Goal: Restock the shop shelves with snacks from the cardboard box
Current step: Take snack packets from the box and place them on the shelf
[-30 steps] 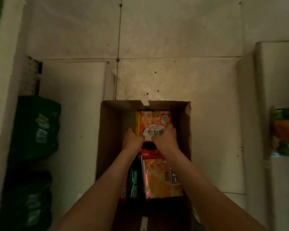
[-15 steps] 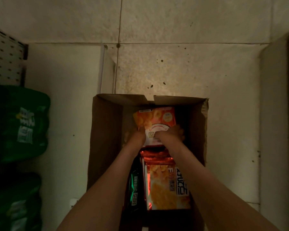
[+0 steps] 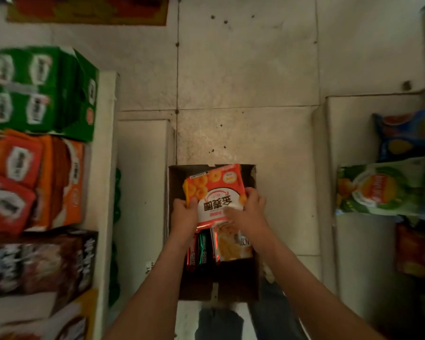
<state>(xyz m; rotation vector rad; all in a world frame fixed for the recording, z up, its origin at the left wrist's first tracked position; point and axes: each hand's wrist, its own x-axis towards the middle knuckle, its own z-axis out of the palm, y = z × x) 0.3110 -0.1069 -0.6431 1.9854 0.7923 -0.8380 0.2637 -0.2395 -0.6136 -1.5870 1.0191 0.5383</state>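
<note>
On my far left I see shelving stacked with cartons: green cartons (image 3: 42, 89) at the far end, orange cartons (image 3: 35, 180) next to them, and a brown carton (image 3: 39, 263) nearer to me, all blurred. The white shelf edge (image 3: 106, 168) runs down beside them, and a lower white ledge lies between it and the cardboard box (image 3: 176, 180), which sits open on the tiled floor (image 3: 243, 69) in the aisle.

My left hand (image 3: 184, 214) grips the left edge of the orange snack bag (image 3: 216, 192), fingers curled behind it and thumb on the front. The bag is held tilted over the far end of the box, its top covering the far rim. Below it, in the box, slim red and green packets (image 3: 203, 249) stand on edge, just beside a yellow snack packet (image 3: 233, 244) lying flat; my forearms cross over the near part of the box and hide some of it.

My right hand (image 3: 249, 212) clasps the bag's right edge and lower corner, fingers wrapped round it, slightly blurred.

To the right, well apart from the box, a second shelf unit carries a blue bag (image 3: 402, 136), a green bag (image 3: 383, 187) and a red bag (image 3: 417, 251) nearest me.
</note>
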